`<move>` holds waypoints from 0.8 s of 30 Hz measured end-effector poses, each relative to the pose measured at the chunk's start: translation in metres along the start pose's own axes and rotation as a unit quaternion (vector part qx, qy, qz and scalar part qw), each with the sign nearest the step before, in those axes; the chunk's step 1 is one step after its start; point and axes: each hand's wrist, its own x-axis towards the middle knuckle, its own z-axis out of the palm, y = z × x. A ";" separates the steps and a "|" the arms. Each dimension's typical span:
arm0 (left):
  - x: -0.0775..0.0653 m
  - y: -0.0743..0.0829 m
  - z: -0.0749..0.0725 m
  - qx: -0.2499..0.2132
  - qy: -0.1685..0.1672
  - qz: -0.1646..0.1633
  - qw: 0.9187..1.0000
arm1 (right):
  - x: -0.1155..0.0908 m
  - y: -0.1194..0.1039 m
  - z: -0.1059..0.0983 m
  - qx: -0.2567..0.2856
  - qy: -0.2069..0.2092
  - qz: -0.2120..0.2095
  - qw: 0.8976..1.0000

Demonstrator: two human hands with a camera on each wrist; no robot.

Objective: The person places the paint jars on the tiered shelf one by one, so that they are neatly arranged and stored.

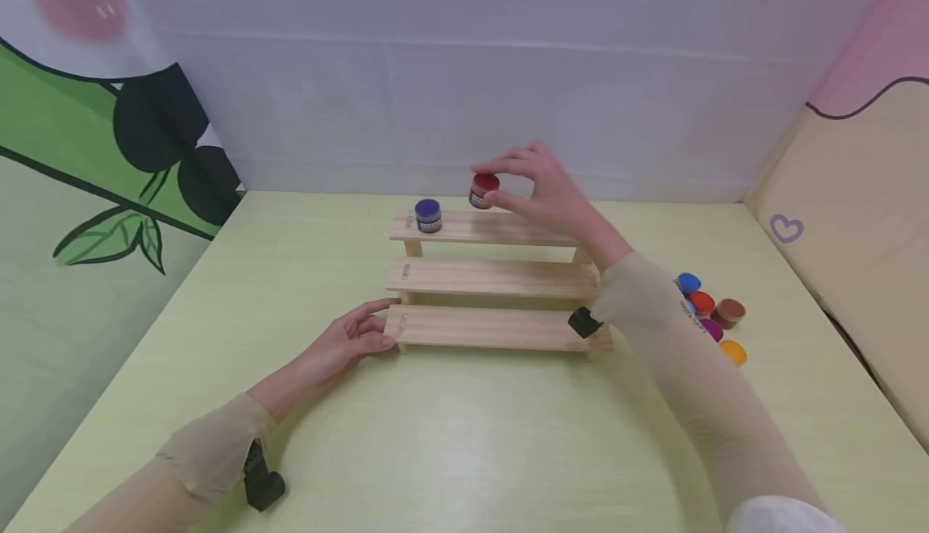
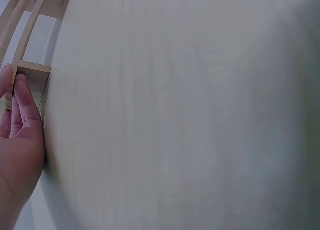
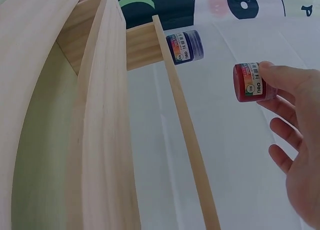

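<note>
A three-tier wooden rack (image 1: 493,278) stands on the table. Just above its top tier, my right hand (image 1: 540,190) pinches a small red paint jar (image 1: 484,191) between thumb and fingers; the right wrist view shows this red jar (image 3: 248,82) apart from the plank, its label facing the camera. A dark blue paint jar (image 1: 428,216) stands at the left end of the top tier. My left hand (image 1: 348,343) grips the left end of the lowest tier. In the left wrist view its thumb and fingers lie on either side of the plank's end (image 2: 34,67).
Several more paint jars cluster on the table right of the rack, among them a yellow one (image 1: 734,352), a brown one (image 1: 728,314) and a blue one (image 1: 688,283); my right sleeve (image 1: 675,347) partly covers them. A pale cloth wall (image 1: 464,97) rises behind the table.
</note>
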 end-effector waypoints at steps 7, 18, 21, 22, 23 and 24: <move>0.000 0.001 0.001 0.008 0.002 -0.005 1.000 | 0.004 0.002 0.010 -0.008 -0.015 0.008 1.000; 0.000 0.000 0.001 0.004 0.002 -0.006 1.000 | 0.005 -0.002 0.015 -0.004 -0.030 0.018 0.999; 0.000 0.000 0.001 0.002 0.002 -0.005 1.000 | 0.005 -0.002 0.014 -0.004 -0.029 0.015 0.999; 0.000 0.001 0.001 0.001 0.002 -0.005 1.000 | 0.005 -0.002 0.014 -0.004 -0.029 0.014 0.999; 0.000 0.001 0.001 0.000 0.001 -0.005 1.000 | 0.005 -0.002 0.014 -0.004 -0.029 0.012 0.999; 0.000 0.001 0.001 0.000 0.001 -0.005 1.000 | 0.005 -0.002 0.014 -0.003 -0.030 0.012 0.999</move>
